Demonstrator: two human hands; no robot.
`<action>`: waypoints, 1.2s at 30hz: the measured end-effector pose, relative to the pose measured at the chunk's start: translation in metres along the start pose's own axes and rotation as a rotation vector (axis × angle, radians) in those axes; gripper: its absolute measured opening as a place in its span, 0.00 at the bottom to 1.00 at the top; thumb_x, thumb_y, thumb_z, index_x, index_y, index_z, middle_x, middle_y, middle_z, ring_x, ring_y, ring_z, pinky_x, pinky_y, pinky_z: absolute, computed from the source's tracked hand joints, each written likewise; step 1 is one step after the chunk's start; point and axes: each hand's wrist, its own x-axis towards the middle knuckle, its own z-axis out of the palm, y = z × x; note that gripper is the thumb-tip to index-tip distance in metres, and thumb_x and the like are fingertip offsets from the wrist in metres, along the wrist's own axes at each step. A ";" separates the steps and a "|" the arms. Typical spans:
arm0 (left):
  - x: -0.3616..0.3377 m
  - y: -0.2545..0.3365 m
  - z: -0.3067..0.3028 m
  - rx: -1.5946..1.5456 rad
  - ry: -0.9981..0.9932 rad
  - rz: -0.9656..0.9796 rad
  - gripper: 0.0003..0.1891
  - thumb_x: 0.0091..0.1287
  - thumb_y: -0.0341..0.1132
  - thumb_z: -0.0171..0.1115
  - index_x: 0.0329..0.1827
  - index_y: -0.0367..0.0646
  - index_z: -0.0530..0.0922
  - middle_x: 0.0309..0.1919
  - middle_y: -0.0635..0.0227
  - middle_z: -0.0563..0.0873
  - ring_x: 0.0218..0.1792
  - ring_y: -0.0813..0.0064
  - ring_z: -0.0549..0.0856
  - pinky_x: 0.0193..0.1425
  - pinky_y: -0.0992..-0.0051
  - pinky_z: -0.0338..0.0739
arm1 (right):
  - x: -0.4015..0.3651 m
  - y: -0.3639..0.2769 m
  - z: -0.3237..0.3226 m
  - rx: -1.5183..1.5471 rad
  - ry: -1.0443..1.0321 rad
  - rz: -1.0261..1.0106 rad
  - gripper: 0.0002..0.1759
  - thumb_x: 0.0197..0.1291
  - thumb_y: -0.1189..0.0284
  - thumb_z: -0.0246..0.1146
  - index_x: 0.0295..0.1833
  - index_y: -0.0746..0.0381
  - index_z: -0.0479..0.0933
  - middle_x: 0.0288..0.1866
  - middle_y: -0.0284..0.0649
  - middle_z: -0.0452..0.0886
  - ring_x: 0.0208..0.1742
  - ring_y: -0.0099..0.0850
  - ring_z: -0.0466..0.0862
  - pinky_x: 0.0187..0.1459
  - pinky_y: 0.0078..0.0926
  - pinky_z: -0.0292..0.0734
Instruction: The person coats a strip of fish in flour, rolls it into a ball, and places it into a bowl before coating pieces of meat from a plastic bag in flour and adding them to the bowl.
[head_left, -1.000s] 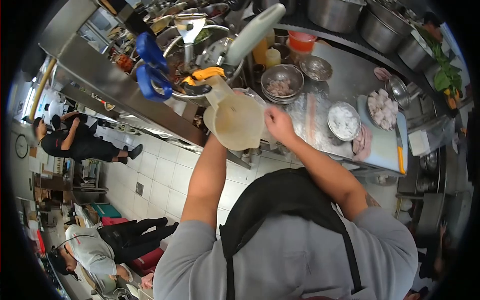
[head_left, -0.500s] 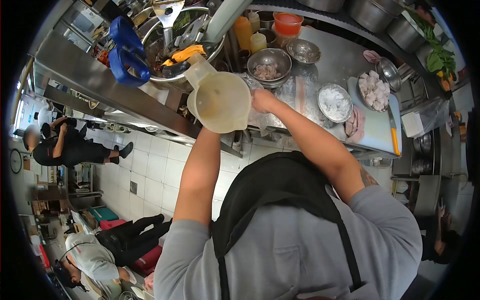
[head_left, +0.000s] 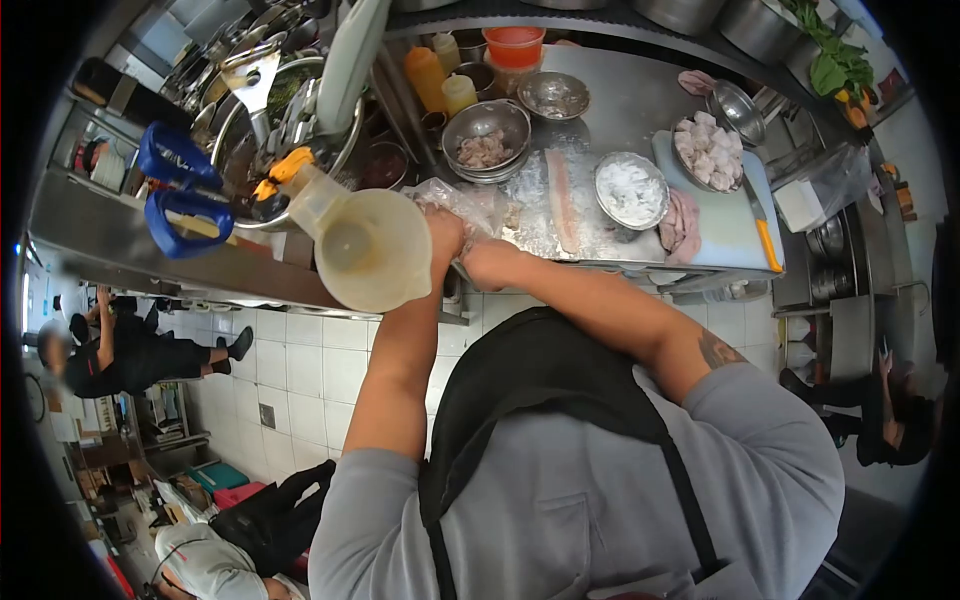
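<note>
A clear plastic bag (head_left: 478, 205) lies crumpled at the left front of the steel worktop, and my left hand (head_left: 445, 232) is closed on it. My right hand (head_left: 494, 265) is closed at the bag's near edge, right beside the left. A translucent measuring jug (head_left: 372, 252) stands nearer the camera and covers part of my left wrist and forearm. Just beyond the bag are stacked metal bowls with pale raw pieces in the top bowl (head_left: 487, 140). A long pale strip (head_left: 563, 200) lies on the floury worktop, right of my hands.
A bowl of white powder (head_left: 632, 190), a bowl of pale chunks (head_left: 708, 150), a cutting board (head_left: 735, 215) and an orange-handled knife (head_left: 765, 235) are to the right. Blue-handled scissors (head_left: 180, 230) and a utensil-filled bowl (head_left: 340, 150) are left. Other people stand farther off.
The view has swung, shifting the jug and scissors left and down in the picture. My left hand, previously hidden behind the jug, now shows on the bag beside my right hand.
</note>
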 end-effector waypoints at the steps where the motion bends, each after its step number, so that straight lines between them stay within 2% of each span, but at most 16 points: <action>1: 0.004 0.002 0.006 -0.020 0.002 -0.005 0.21 0.66 0.54 0.61 0.48 0.48 0.89 0.54 0.61 0.87 0.64 0.57 0.77 0.66 0.48 0.62 | -0.003 -0.001 0.000 -0.019 0.016 -0.018 0.12 0.49 0.75 0.61 0.38 0.65 0.86 0.42 0.52 0.88 0.48 0.47 0.87 0.50 0.43 0.82; 3: 0.007 -0.002 0.012 -0.125 -0.034 -0.051 0.21 0.66 0.53 0.61 0.49 0.48 0.89 0.55 0.60 0.87 0.65 0.57 0.77 0.67 0.47 0.61 | -0.006 0.002 0.001 -0.027 0.035 -0.042 0.12 0.50 0.75 0.61 0.39 0.65 0.86 0.43 0.52 0.88 0.49 0.47 0.87 0.51 0.43 0.81; 5: -0.002 -0.007 -0.009 -0.290 -0.058 -0.097 0.21 0.65 0.53 0.61 0.49 0.48 0.89 0.55 0.58 0.87 0.64 0.57 0.78 0.69 0.46 0.62 | -0.003 0.008 0.008 -0.005 0.049 -0.054 0.13 0.51 0.75 0.61 0.41 0.65 0.85 0.43 0.51 0.88 0.50 0.47 0.87 0.52 0.43 0.81; 8: -0.014 -0.017 -0.032 -0.461 -0.063 -0.154 0.20 0.64 0.53 0.62 0.49 0.49 0.89 0.56 0.55 0.86 0.62 0.54 0.80 0.70 0.50 0.65 | 0.008 0.021 0.033 0.131 0.245 -0.016 0.14 0.52 0.75 0.59 0.44 0.67 0.83 0.43 0.54 0.87 0.49 0.50 0.86 0.51 0.45 0.81; 9: -0.019 -0.021 -0.032 -0.529 0.017 -0.155 0.20 0.63 0.49 0.64 0.49 0.47 0.89 0.51 0.52 0.88 0.55 0.51 0.85 0.64 0.56 0.73 | 0.006 0.022 0.029 0.204 0.294 0.005 0.14 0.53 0.75 0.59 0.45 0.67 0.82 0.43 0.55 0.87 0.48 0.52 0.86 0.51 0.46 0.80; 12: -0.026 -0.034 -0.039 -0.802 0.025 -0.152 0.19 0.62 0.45 0.64 0.49 0.43 0.87 0.45 0.51 0.89 0.48 0.53 0.88 0.56 0.61 0.78 | 0.004 0.020 0.018 0.415 0.453 0.083 0.14 0.56 0.74 0.58 0.46 0.69 0.80 0.42 0.58 0.85 0.47 0.56 0.85 0.50 0.50 0.79; 14: -0.032 -0.045 -0.048 -0.923 0.073 -0.099 0.18 0.62 0.43 0.64 0.48 0.41 0.87 0.41 0.51 0.89 0.44 0.55 0.88 0.51 0.64 0.79 | 0.004 0.017 0.009 0.546 0.581 0.174 0.13 0.58 0.73 0.59 0.46 0.69 0.79 0.41 0.59 0.84 0.46 0.58 0.84 0.49 0.52 0.78; 18: -0.040 -0.052 -0.058 -1.013 0.112 -0.081 0.15 0.63 0.40 0.62 0.45 0.40 0.86 0.38 0.53 0.89 0.40 0.60 0.88 0.48 0.66 0.78 | 0.016 0.010 -0.008 0.599 0.700 0.160 0.15 0.60 0.69 0.61 0.49 0.67 0.80 0.41 0.58 0.85 0.45 0.58 0.84 0.48 0.53 0.78; 21: -0.052 -0.052 -0.080 -1.114 0.173 -0.104 0.12 0.65 0.37 0.61 0.44 0.40 0.86 0.36 0.54 0.89 0.39 0.61 0.87 0.47 0.66 0.78 | 0.033 0.015 -0.017 0.547 0.710 0.148 0.16 0.60 0.67 0.63 0.50 0.64 0.82 0.40 0.56 0.85 0.44 0.56 0.85 0.48 0.51 0.79; 24: -0.050 -0.058 -0.066 -1.000 0.359 -0.142 0.12 0.66 0.37 0.60 0.44 0.40 0.85 0.36 0.54 0.89 0.39 0.61 0.88 0.47 0.65 0.78 | 0.046 0.020 -0.021 0.563 0.645 0.180 0.15 0.58 0.66 0.64 0.47 0.62 0.84 0.39 0.55 0.86 0.44 0.54 0.86 0.48 0.48 0.80; 27: -0.057 -0.060 -0.075 -1.218 0.419 -0.171 0.12 0.67 0.37 0.61 0.47 0.40 0.85 0.37 0.53 0.89 0.39 0.60 0.88 0.47 0.65 0.79 | 0.049 0.028 -0.032 0.601 0.588 0.197 0.13 0.53 0.65 0.68 0.41 0.62 0.85 0.38 0.53 0.87 0.43 0.51 0.87 0.48 0.42 0.81; 30: -0.037 -0.076 -0.039 -1.436 0.631 -0.102 0.12 0.66 0.34 0.62 0.48 0.39 0.84 0.37 0.57 0.89 0.38 0.67 0.87 0.47 0.70 0.79 | 0.048 0.033 -0.043 0.661 0.668 0.152 0.14 0.52 0.65 0.68 0.41 0.62 0.84 0.38 0.52 0.86 0.43 0.49 0.87 0.47 0.41 0.81; 32: -0.034 -0.073 -0.034 -1.407 0.719 -0.088 0.11 0.65 0.33 0.63 0.48 0.39 0.84 0.36 0.60 0.89 0.38 0.72 0.86 0.47 0.72 0.79 | 0.048 0.034 -0.051 0.728 0.658 0.161 0.14 0.50 0.65 0.69 0.39 0.64 0.83 0.37 0.51 0.86 0.41 0.47 0.87 0.45 0.39 0.80; 34: -0.048 -0.065 -0.068 -1.380 0.746 -0.090 0.11 0.65 0.31 0.63 0.47 0.38 0.84 0.36 0.63 0.88 0.38 0.76 0.85 0.46 0.74 0.79 | 0.049 0.035 -0.056 0.781 0.693 0.138 0.15 0.50 0.65 0.69 0.38 0.64 0.82 0.36 0.52 0.86 0.40 0.46 0.87 0.45 0.39 0.80; 36: -0.059 -0.056 -0.104 -1.402 0.741 -0.141 0.10 0.65 0.30 0.63 0.47 0.37 0.84 0.36 0.65 0.88 0.38 0.79 0.84 0.46 0.75 0.78 | 0.047 0.033 -0.060 0.821 0.753 0.073 0.15 0.50 0.67 0.69 0.39 0.66 0.80 0.34 0.48 0.85 0.38 0.42 0.86 0.43 0.36 0.80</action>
